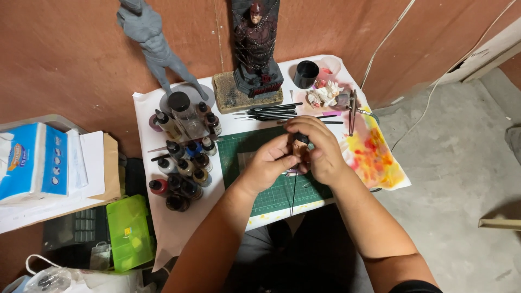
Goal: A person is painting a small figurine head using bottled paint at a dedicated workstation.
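Left hand (269, 161) and right hand (319, 147) meet, both clamped on a small figurine head (301, 147) held between them over the green cutting mat (271, 195). Paint bottles (184, 163) left of hands; brushes (271, 113) beyond.

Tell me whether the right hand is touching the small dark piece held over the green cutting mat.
Touching: the head view shows the right hand wrapped over the small dark piece.

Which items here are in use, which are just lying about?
In use: left hand and right hand gripping small figure part; green cutting mat; paint bottles; brushes.

Idle: grey statue, red statue, tissue box, green plastic case.
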